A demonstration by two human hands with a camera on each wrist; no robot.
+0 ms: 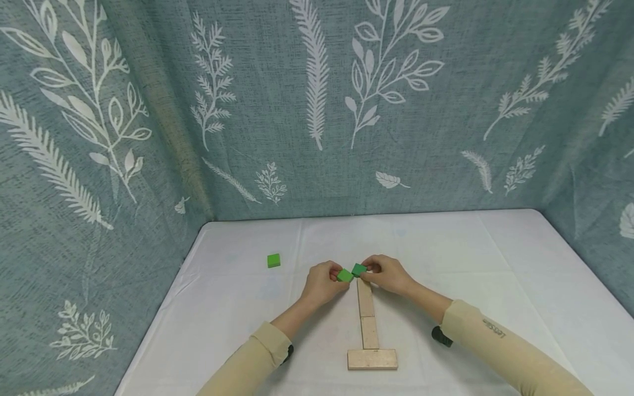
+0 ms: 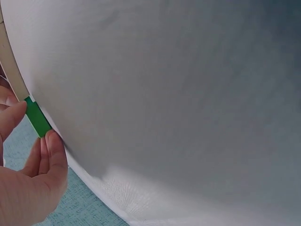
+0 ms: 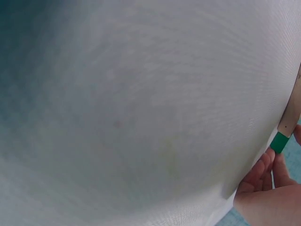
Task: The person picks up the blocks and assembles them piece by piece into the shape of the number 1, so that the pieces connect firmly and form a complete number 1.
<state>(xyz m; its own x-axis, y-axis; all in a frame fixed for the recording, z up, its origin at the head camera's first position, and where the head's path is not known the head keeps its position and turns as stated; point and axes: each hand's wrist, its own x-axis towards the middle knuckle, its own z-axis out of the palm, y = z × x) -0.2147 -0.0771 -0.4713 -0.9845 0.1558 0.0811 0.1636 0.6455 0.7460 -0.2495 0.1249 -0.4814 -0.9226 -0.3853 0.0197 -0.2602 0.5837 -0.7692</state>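
Observation:
My left hand [image 1: 324,284] pinches a light green square block [image 1: 345,275] between fingers and thumb. Opposite it, my right hand [image 1: 389,274] pinches a darker green block [image 1: 359,269] at the far end of a column of wooden blocks. The two green blocks sit close together, corner towards corner. Below them an upper wooden block [image 1: 365,300] and a lower wooden block [image 1: 369,333] lie end to end, with a crosswise wooden block [image 1: 372,359] at the near end. In the right wrist view, the darker green block [image 3: 279,142] meets the wood's end.
Another light green block [image 1: 274,260] lies by itself to the left on the white tablecloth [image 1: 238,297]. A teal curtain [image 1: 277,110] with white leaf patterns hangs behind the table's far edge and along both sides.

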